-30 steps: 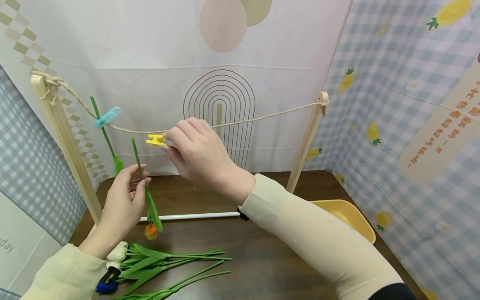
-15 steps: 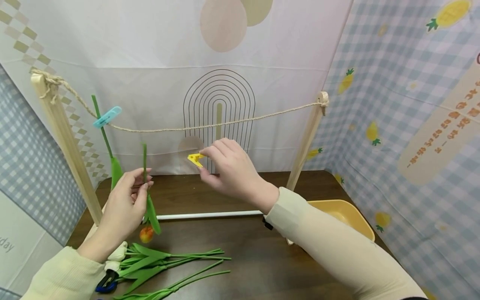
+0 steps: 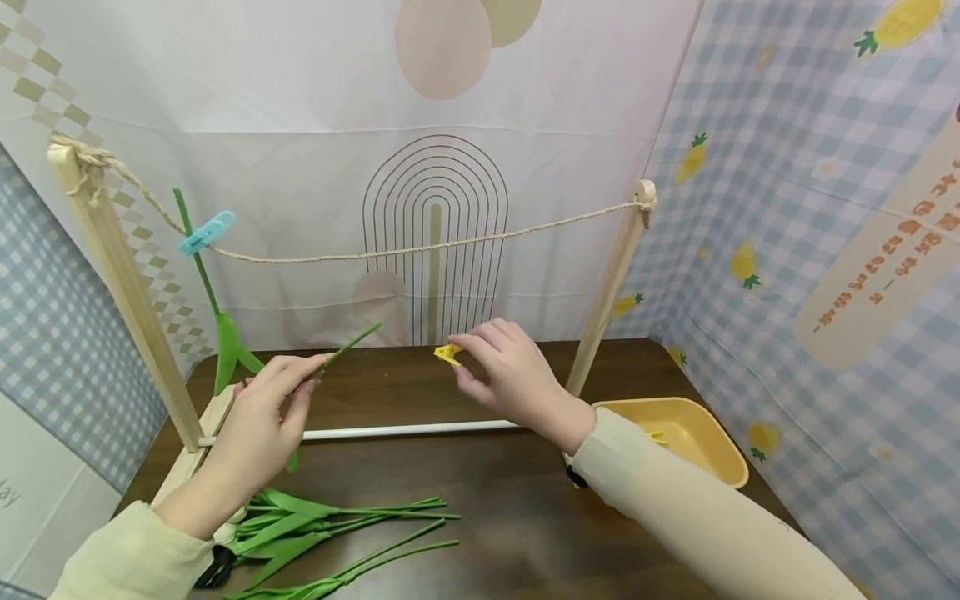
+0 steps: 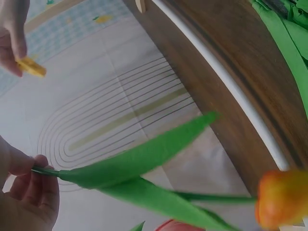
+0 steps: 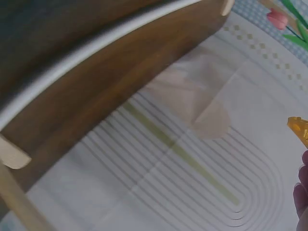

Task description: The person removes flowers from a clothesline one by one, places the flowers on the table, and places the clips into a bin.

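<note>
My left hand (image 3: 255, 421) pinches the green stem of an orange-yellow artificial tulip (image 4: 281, 199). In the head view its bare stem end points up and right, while the hand hides the blossom. To the right, my right hand (image 3: 517, 379) pinches a yellow clothespin (image 3: 447, 353) between thumb and fingers. Both hands are below a twine line (image 3: 450, 243) and apart from it. On the line's left part, a light blue clothespin (image 3: 207, 232) clips a tulip by its stem, upside down; its pink blossom (image 5: 277, 19) shows in the right wrist view.
Wooden posts (image 3: 611, 292) hold the twine at both ends, with a white rod (image 3: 420, 430) low between them. Several green-stemmed tulips (image 3: 300, 525) lie at the table's front left. At right stands a yellow tray (image 3: 720, 446) with yellow clothespins (image 3: 657, 437) inside.
My right hand has drawn the yellow clothespin away from the twine, down and to the right. The tulip in my left hand has tilted, its stem end swinging right and lower.
</note>
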A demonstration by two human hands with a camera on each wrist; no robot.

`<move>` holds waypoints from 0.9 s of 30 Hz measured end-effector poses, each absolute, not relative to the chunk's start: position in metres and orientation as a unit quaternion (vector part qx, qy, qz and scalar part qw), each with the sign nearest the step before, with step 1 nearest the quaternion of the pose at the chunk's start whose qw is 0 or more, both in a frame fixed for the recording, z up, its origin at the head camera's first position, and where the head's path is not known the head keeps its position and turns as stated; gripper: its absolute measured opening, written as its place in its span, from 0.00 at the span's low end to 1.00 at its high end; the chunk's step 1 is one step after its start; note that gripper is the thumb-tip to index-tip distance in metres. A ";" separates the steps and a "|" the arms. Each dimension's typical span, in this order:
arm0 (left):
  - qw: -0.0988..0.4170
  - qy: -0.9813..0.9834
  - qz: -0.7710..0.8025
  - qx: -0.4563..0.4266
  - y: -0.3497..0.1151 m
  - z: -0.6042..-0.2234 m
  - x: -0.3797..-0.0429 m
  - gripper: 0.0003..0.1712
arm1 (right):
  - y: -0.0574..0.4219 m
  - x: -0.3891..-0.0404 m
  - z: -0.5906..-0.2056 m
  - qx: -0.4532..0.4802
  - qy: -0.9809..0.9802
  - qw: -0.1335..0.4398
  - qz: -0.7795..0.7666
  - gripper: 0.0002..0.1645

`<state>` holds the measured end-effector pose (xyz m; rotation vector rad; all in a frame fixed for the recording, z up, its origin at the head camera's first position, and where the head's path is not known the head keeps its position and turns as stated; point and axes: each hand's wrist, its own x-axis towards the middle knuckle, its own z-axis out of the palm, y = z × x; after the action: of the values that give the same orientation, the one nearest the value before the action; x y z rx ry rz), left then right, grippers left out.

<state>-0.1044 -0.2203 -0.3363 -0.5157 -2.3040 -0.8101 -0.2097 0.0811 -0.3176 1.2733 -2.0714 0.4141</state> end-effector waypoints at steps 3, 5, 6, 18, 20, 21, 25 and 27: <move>0.315 -0.877 -0.294 -0.211 -0.218 -0.337 -0.103 0.29 | 0.090 -0.209 -0.328 0.480 -0.803 0.317 0.156 0.18; 0.313 -0.879 -0.281 -0.226 -0.217 -0.338 -0.103 0.30 | 0.096 -0.208 -0.335 0.473 -0.811 0.307 0.155 0.18; 0.312 -0.880 -0.274 -0.232 -0.217 -0.339 -0.103 0.31 | 0.099 -0.208 -0.339 0.470 -0.815 0.301 0.154 0.18; 0.243 -0.891 -0.203 -0.326 -0.213 -0.354 -0.092 0.34 | 0.149 -0.202 -0.371 0.437 -0.857 0.225 0.154 0.19; 0.226 -0.896 -0.190 -0.331 -0.211 -0.356 -0.089 0.34 | 0.158 -0.202 -0.375 0.426 -0.865 0.216 0.157 0.19; 0.215 -0.899 -0.186 -0.333 -0.210 -0.356 -0.088 0.33 | 0.162 -0.201 -0.377 0.420 -0.869 0.210 0.158 0.19; 0.178 -0.910 -0.170 -0.335 -0.207 -0.359 -0.083 0.30 | 0.180 -0.198 -0.382 0.397 -0.883 0.196 0.155 0.20; 0.156 -0.913 -0.162 -0.339 -0.207 -0.361 -0.081 0.30 | 0.188 -0.195 -0.384 0.386 -0.889 0.186 0.159 0.20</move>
<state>-0.0814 -0.2070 -0.3610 -0.9704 -2.6149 -0.4628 -0.1948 0.1880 -0.3836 1.0871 -2.5053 0.4483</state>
